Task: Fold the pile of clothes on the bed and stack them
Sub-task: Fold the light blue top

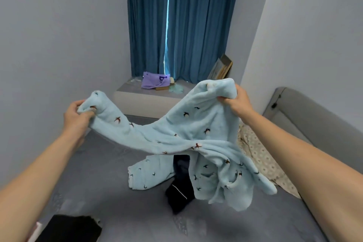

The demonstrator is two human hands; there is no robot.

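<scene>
Grey sheeting covers the wide bed, which fills the lower half of the view and meets a padded grey headboard on the right. Behind it hang the long teal pleated curtains, with a thin bright slit of light between them, above a pale window ledge. Held up over the bed is the pale blue fleece garment with small dark bird prints, stretched between both hands and sagging in the middle, its lower part hanging down to the right. The left hand grips one bunched end of it with fingers curled into the fabric; the right hand clutches the other, higher end in a closed fist. On the sheet beneath lies a second pale blue fleece piece with the same bird print, and just beside it, partly under the hanging fabric, a dark navy garment with a thin white stripe. A cream patterned quilt lies along the right side near the headboard. A flat black fabric item sits at the lower left edge. On the ledge rest a lilac plastic bag and, leaning against the wall, a wooden picture frame.
</scene>
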